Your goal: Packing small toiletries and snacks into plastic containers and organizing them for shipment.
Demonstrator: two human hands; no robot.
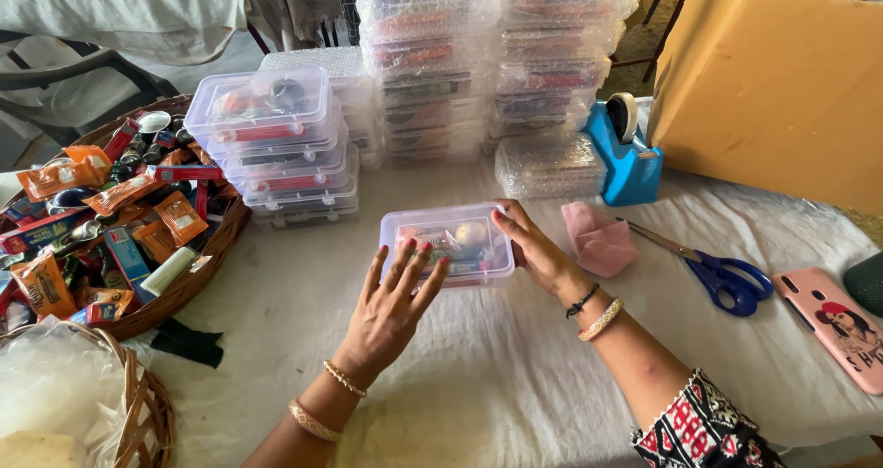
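A small clear plastic box (457,232) with its lid on lies on the white cloth in front of me, holding colourful small items. My left hand (391,307) rests flat with fingers spread, its fingertips on the box's near left edge. My right hand (536,247) grips the box's right side, fingers curled over the far right corner. Both wrists wear bangles.
A stack of filled clear boxes (276,146) stands behind left, bubble-wrapped boxes (497,63) further back. A wicker basket (198,279) of sachets and small items sits left. Right side: blue tape dispenser (625,151), pink cloth (598,238), blue scissors (722,275), pink phone (837,325), cardboard box (773,82).
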